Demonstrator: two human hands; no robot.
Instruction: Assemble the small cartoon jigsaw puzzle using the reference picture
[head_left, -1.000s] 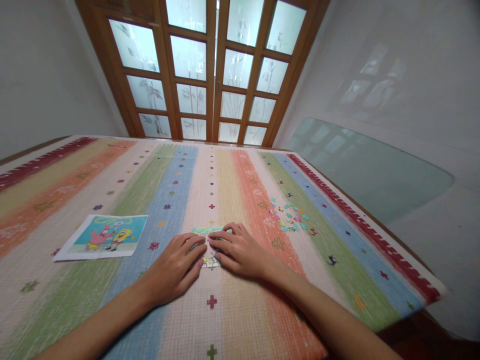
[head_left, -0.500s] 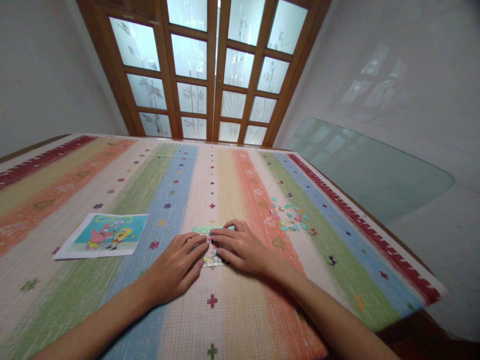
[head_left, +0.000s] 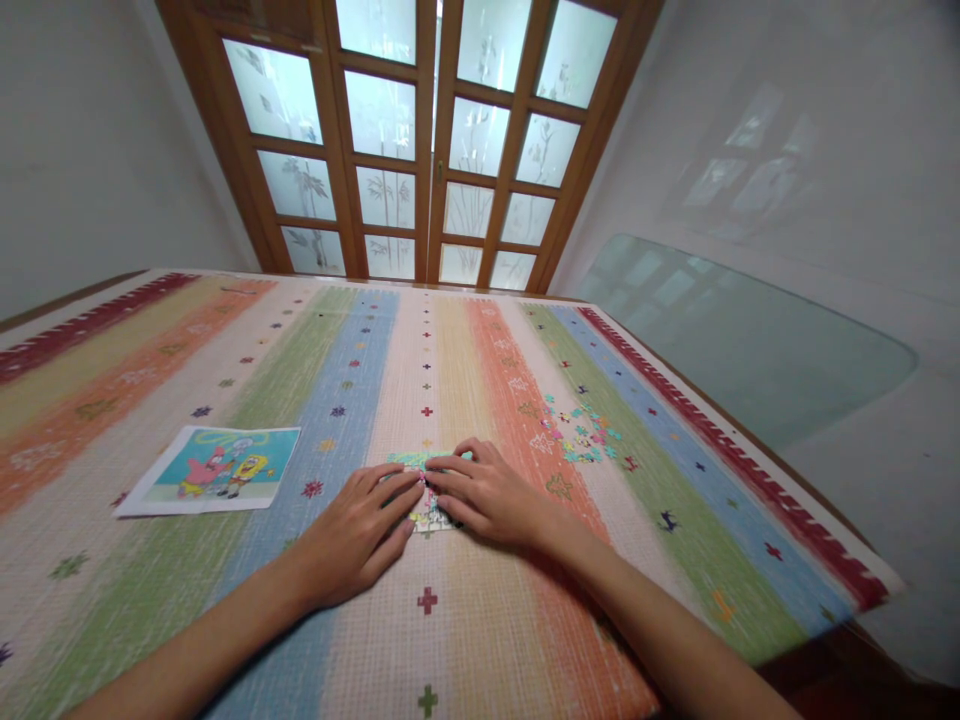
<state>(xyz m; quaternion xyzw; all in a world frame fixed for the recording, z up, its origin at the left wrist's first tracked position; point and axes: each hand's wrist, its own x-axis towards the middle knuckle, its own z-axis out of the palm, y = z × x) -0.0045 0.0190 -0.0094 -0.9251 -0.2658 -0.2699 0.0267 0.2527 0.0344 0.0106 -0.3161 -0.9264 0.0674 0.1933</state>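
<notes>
A small, partly assembled jigsaw puzzle point(head_left: 433, 518) lies flat on the tablecloth between my two hands, its upper edge turquoise and its lower part pale. My left hand point(head_left: 369, 525) rests over its left side with fingers spread and slightly bent. From the right, my right hand point(head_left: 487, 495) reaches across the puzzle, fingers apart and fingertips touching its middle. The fingertips of both hands nearly meet there. Much of the puzzle is covered by my fingers, and any single piece under them is hidden.
Loose jigsaw pieces point(head_left: 583, 432) are scattered to the right. A printed cartoon picture point(head_left: 225, 470) lies on the left on the striped tablecloth point(head_left: 480, 620). Beyond the table stand wooden glazed doors point(head_left: 429, 200); a wall with a greenish panel point(head_left: 750, 340) runs along the right.
The whole view has shifted very slightly. Both hands keep nearly the same place on the puzzle, with only tiny finger movement.
</notes>
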